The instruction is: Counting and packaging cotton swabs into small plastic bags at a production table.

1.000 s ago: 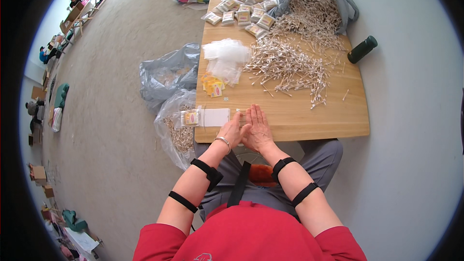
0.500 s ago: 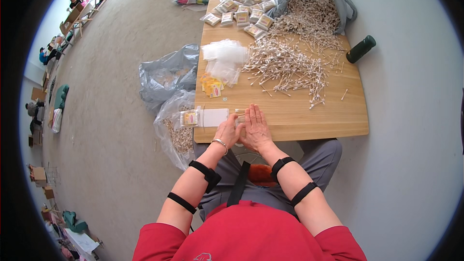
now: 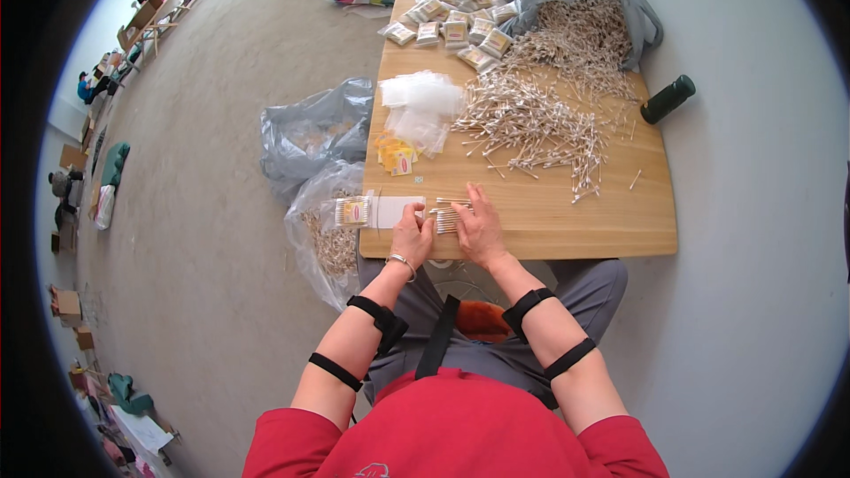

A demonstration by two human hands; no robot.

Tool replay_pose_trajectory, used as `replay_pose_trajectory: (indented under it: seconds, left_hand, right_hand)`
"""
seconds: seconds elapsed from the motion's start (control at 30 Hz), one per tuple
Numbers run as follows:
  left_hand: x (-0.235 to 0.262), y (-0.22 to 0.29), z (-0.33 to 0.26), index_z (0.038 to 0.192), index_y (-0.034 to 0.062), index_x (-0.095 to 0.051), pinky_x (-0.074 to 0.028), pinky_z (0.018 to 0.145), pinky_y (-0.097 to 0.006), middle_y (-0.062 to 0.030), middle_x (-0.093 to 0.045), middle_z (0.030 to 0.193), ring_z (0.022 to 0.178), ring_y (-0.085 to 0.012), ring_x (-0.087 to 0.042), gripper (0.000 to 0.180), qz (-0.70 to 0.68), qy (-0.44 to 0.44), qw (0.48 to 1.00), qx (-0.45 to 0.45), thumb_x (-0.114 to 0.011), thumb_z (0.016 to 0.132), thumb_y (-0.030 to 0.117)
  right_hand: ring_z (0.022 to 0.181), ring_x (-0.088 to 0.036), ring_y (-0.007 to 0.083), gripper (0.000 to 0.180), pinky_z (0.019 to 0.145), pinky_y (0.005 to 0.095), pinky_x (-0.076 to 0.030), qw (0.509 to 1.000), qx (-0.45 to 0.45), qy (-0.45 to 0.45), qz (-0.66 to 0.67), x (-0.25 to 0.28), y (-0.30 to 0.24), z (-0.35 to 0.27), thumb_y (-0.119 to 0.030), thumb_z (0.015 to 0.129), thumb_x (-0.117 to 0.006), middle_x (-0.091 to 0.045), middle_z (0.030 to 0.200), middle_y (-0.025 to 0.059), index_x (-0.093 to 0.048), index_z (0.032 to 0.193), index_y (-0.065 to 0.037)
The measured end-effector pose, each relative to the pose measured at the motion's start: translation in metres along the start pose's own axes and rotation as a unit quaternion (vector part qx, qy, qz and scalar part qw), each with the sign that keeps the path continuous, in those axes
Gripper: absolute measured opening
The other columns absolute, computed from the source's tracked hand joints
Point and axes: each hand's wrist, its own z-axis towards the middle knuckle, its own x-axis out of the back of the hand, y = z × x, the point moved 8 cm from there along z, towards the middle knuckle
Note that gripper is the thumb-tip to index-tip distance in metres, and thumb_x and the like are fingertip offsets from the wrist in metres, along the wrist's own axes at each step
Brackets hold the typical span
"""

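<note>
A short row of cotton swabs (image 3: 447, 219) lies side by side on the table near its front edge, between my two hands. My left hand (image 3: 412, 235) is left of the row, its fingers bent and thumb apart, beside a white flat block (image 3: 394, 210). My right hand (image 3: 479, 230) rests at the row's right end, with spread fingers bent over the swabs and touching them. At the block's left end, a clear packet of swabs with a yellow label (image 3: 352, 212) sticks out past the table's left edge.
Loose swabs (image 3: 540, 128) spill from a grey bag (image 3: 642, 22). Finished packets (image 3: 456, 31), clear sleeves (image 3: 421, 97) and yellow cards (image 3: 396, 155) lie along the left. A dark green bottle (image 3: 668, 99) stands right. Plastic bags (image 3: 319, 137) sit beside the table; people work far left.
My right hand has gone from lying flat with straight fingers over the swabs to bent, spread fingers slightly to the right. The hands have parted, uncovering more of the row.
</note>
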Motion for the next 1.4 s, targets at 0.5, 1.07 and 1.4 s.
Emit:
replay_pose_trajectory:
  seconds: [0.5, 1.07, 1.4]
  left_hand:
    - [-0.007, -0.011, 0.001, 0.11, 0.002, -0.054, -0.049, 0.059, -0.031, -0.0085, -0.062, 0.07, 0.061, -0.0179, -0.061, 0.029, -0.009, 0.012, 1.0, 0.005, -0.063, 0.083, 0.01]
    - [0.008, 0.029, 0.008, 0.103, -0.0002, -0.063, -0.046, 0.055, -0.019, -0.0036, -0.065, 0.08, 0.063, -0.0075, -0.058, 0.021, -0.379, -0.076, 0.916, 0.107, -0.059, 0.092, 0.017]
    - [0.018, 0.042, 0.002, 0.106, -0.0013, -0.062, -0.048, 0.061, -0.019, -0.0052, -0.065, 0.084, 0.07, -0.0082, -0.061, 0.024, -0.433, -0.132, 0.881, 0.139, -0.053, 0.095, 0.019]
  right_hand:
    - [0.13, -0.029, 0.0308, 0.02, 0.108, 0.0423, -0.026, 0.987, 0.014, -0.105, -0.119, -0.005, 0.002, 0.045, -0.01, 0.074, -0.062, -0.046, 0.129, 0.0108, -0.065, 0.094, -0.007]
    - [0.067, -0.058, 0.0238, 0.012, 0.064, 0.0344, -0.046, 0.938, -0.169, -0.122, 0.277, 0.03, -0.004, 0.024, -0.013, 0.084, -0.058, -0.062, 0.072, 0.0118, -0.063, 0.087, -0.001]
    - [0.066, -0.052, 0.0082, 0.008, 0.06, 0.0221, -0.044, 0.8, -0.267, -0.116, 0.525, 0.034, 0.022, -0.003, -0.004, 0.089, -0.054, -0.058, 0.073, 0.0005, -0.06, 0.09, 0.001]
